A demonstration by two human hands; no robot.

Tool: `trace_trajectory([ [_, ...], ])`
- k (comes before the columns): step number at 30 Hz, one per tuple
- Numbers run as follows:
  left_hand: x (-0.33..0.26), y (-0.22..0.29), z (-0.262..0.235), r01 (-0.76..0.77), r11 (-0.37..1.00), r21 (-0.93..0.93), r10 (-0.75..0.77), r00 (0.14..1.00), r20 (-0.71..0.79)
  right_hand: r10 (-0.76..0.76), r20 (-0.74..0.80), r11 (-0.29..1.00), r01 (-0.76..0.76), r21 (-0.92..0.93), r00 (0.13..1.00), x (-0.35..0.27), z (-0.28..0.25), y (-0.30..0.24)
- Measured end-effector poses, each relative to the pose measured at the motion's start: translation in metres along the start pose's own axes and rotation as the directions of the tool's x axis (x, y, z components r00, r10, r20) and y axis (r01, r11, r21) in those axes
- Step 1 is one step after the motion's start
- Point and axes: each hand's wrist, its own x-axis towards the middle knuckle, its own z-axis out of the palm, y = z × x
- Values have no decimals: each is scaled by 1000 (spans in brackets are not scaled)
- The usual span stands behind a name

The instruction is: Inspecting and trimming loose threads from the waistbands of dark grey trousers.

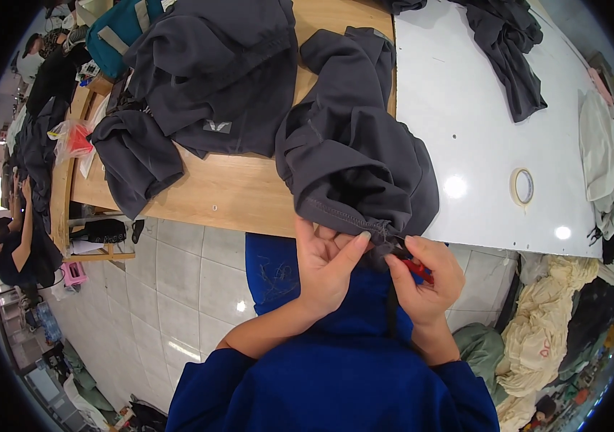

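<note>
A dark grey garment lies bunched over the table's front edge, its stitched opening facing me. My left hand is closed on the hem of this garment, thumb on top near a seam where threads stick out. Close beside it, my right hand pinches the cloth at the same seam with thumb and forefinger. Within the right palm sit small red-handled thread snips; the fingers and cloth hide most of them. Loose threads cling to the blue cloth over my lap.
More dark grey garments cover the wooden tabletop at left. A tape roll lies on the white tabletop, with another dark garment behind. Cream cloth bundles stand at lower right. Another person is at far left.
</note>
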Motion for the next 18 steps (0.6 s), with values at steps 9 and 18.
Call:
trace_trajectory([
  [9,-8,-7,-2,156,975,-161,-159,987,-7,251,75,950,-261,169,965,2,14,2],
  [18,9,4,-9,452,887,-93,-453,891,16,-100,17,978,95,184,995,1,13,6],
])
